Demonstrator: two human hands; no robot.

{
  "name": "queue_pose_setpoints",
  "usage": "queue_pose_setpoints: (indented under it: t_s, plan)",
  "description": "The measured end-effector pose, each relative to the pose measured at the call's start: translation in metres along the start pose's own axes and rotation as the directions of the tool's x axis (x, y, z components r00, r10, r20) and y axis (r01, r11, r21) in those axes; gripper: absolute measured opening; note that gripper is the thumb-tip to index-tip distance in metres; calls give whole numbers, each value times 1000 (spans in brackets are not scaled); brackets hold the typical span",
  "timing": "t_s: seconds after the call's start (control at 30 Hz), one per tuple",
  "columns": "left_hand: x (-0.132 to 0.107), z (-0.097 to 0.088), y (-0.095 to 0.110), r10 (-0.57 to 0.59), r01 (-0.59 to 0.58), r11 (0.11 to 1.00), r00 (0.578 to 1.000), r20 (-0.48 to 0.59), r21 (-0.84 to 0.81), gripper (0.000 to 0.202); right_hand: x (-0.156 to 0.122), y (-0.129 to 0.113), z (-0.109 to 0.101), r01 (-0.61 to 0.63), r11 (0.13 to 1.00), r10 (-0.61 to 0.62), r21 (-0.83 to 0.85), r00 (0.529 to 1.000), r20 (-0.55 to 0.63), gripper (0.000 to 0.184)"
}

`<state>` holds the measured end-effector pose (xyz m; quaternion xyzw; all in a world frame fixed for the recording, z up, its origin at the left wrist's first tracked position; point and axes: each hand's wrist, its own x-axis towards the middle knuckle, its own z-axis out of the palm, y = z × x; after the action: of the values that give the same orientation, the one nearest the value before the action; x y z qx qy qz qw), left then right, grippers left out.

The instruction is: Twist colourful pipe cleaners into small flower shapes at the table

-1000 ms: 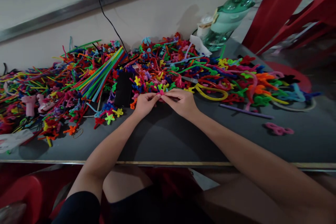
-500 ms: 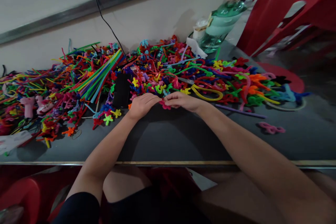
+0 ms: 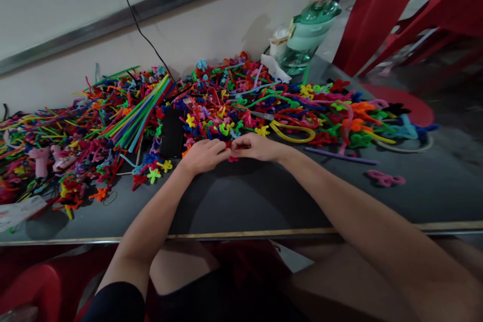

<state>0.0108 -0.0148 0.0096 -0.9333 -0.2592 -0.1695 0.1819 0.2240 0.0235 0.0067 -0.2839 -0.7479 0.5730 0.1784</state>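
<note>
My left hand [image 3: 206,154] and my right hand [image 3: 258,147] meet fingertip to fingertip over the front of the table. Both are closed on a small pinkish-red pipe-cleaner piece [image 3: 233,159], mostly hidden by the fingers. In the earlier frame it shows looped petals like a flower. Right behind the hands lies a heap of coloured pipe-cleaner pieces [image 3: 211,95], several of them shaped as flowers. A black phone [image 3: 171,133] lies left of my left hand. Scissors with yellow and red handles [image 3: 292,133] rest behind my right hand.
A bundle of straight pipe cleaners [image 3: 141,115] lies on the heap at left. Off to the right are a purple stem [image 3: 339,155] and a pink looped piece [image 3: 385,178]. At the back stands a green bottle [image 3: 307,35]; red chairs [image 3: 377,15] are beyond.
The fingertips have drawn closer together, and the pink-red piece is more covered now. The view has shifted slightly, so the surroundings sit further left.
</note>
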Motion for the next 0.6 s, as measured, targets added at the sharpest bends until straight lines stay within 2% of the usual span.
queue_pose_setpoints:
  t_s: [0.03, 0.1, 0.13, 0.17, 0.2, 0.23, 0.3, 0.33, 0.37, 0.4, 0.43, 0.47, 0.5, 0.53, 0.57, 0.6]
  plan:
    - [1, 0, 3, -49, 50, 998, 999, 16, -26, 25, 0, 0, 3, 16, 997, -21, -76, 998, -61, 32]
    - [3, 1, 9, -222, 222, 966, 975, 14, -130, 24, -2, -1, 10, 53, 958, -116, -281, 971, -211, 23]
    - [5, 2, 13, -337, 331, 919, 941, 10, -214, 24, -3, -2, 14, 63, 916, -186, -396, 942, -281, 19]
    - [7, 4, 16, -459, 440, 839, 888, 16, -320, 24, -5, -4, 18, 64, 862, -260, -504, 907, -330, 16]
    - [10, 6, 19, -577, 532, 720, 816, 42, -444, 24, -6, -7, 21, 52, 803, -323, -593, 875, -360, 16]
    - [13, 8, 21, -680, 595, 561, 728, 91, -575, 25, -7, -9, 24, 36, 749, -371, -661, 850, -374, 17]
    - [19, 13, 25, -790, 606, 158, 551, 269, -780, 28, -9, -13, 27, 2, 671, -423, -741, 822, -381, 23]
    - [20, 15, 26, -786, 572, -33, 491, 375, -819, 30, -10, -14, 27, -9, 648, -433, -762, 819, -377, 25]
    - [21, 16, 26, -758, 540, -176, 460, 463, -823, 32, -10, -15, 28, -15, 635, -437, -773, 818, -375, 26]
    - [21, 17, 26, -731, 524, -248, 450, 512, -815, 34, -9, -15, 28, -17, 634, -438, -773, 816, -377, 26]
    - [19, 17, 25, -724, 531, -236, 462, 512, -814, 35, -9, -14, 27, -14, 646, -438, -763, 812, -386, 26]
    - [17, 16, 23, -739, 555, -136, 495, 457, -821, 35, -8, -12, 27, -5, 672, -433, -740, 808, -399, 25]
    - [14, 15, 21, -755, 580, 38, 550, 357, -814, 34, -7, -10, 25, 9, 712, -419, -702, 808, -414, 24]
    - [11, 13, 18, -749, 588, 251, 621, 230, -769, 32, -6, -7, 24, 24, 760, -393, -649, 813, -429, 23]
    - [7, 11, 15, -705, 570, 462, 701, 108, -679, 29, -5, -5, 22, 34, 811, -353, -585, 825, -441, 22]
    - [5, 10, 12, -628, 527, 634, 778, 22, -566, 26, -4, -2, 19, 36, 855, -304, -517, 843, -444, 22]
